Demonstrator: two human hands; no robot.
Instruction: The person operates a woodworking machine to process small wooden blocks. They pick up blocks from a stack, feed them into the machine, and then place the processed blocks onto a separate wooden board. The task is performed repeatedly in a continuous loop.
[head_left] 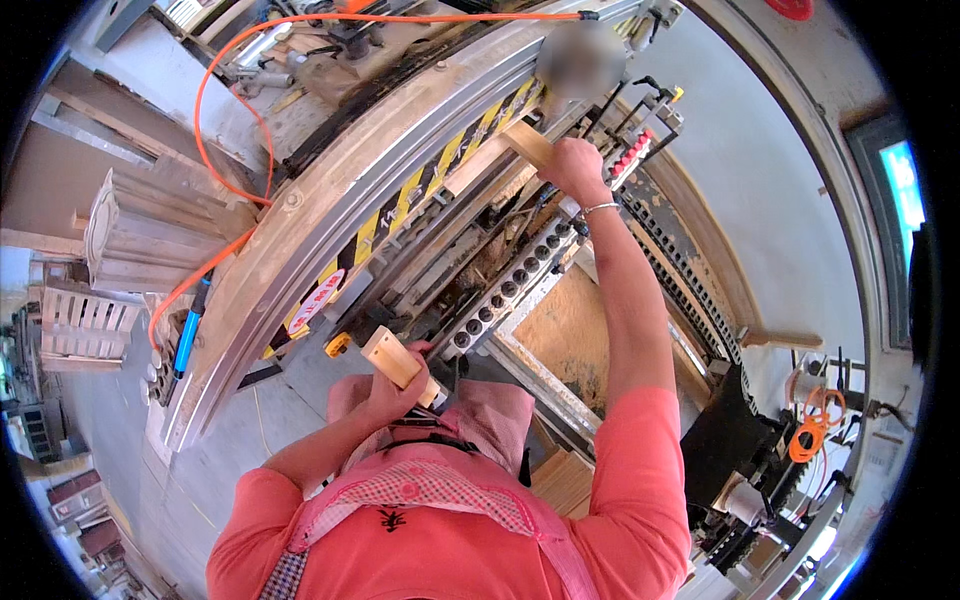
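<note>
My left hand [392,392] is closed around a short pale wooden block [388,356], held close to my chest. My right hand [573,166] reaches far up with the arm stretched out and grips the end of a long wooden bar [500,152] that lies along the machine. Both hands work beside a large woodworking machine with a row of round drill holes [505,292] between them. A thin bracelet sits on my right wrist.
A curved metal rail with yellow-black warning stripes [400,200] runs diagonally. An orange cable [215,120] loops over it. Stacked wooden parts [130,230] and pallets [80,320] stand at the left. A chipboard panel [565,335] lies under my right arm. Coiled orange cable [810,430] hangs at the right.
</note>
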